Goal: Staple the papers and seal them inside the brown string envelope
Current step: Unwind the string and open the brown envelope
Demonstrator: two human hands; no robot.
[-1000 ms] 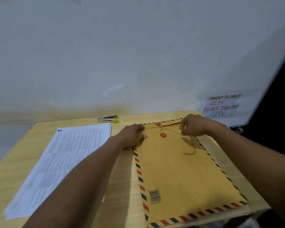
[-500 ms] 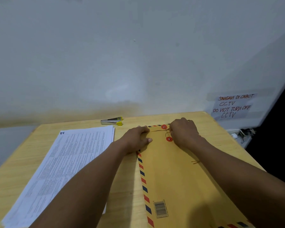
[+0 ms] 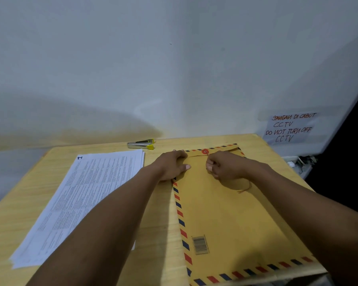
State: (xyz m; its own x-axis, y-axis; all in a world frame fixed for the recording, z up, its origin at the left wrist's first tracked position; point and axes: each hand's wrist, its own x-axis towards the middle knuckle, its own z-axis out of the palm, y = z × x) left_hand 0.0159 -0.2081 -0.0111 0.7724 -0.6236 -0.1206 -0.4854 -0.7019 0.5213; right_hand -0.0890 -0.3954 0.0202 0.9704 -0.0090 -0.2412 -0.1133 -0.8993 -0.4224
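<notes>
Brown string envelope [image 3: 236, 223], lying flat in the lower right of the frame with its striped border visible and the flap end towards the wall. It looks to be thin, light kraft paper that bends easily and is likely to slide on the smooth table [image 3: 182, 141], so it is best held flat near the flap.

The left hand [image 3: 172, 166] does this. Its fingers are extended and press on the envelope's upper left corner.

The right hand [image 3: 225, 165], just beside it at frame centre, is clenched around the string [image 3: 245, 187]. The string's frayed loose end trails out below the wrist. The string is thin and limp and calls for a fingertip pinch close to the fastener.

One red button [image 3: 205, 151] shows on the flap; any lower one is hidden by the right hand. The button appears to be a paper disc that could tear under a hard pull.

The papers [image 3: 81, 203] form a loose white sheaf at centre left, well apart from the envelope and judged not yet stapled. They are light and prone to fan out, so they should be squared and gripped at one corner.

The stapler [image 3: 141, 143], small and rigid, lies beyond the sheaf near the wall. A handwritten note [image 3: 290, 126] is taped up at upper right.
</notes>
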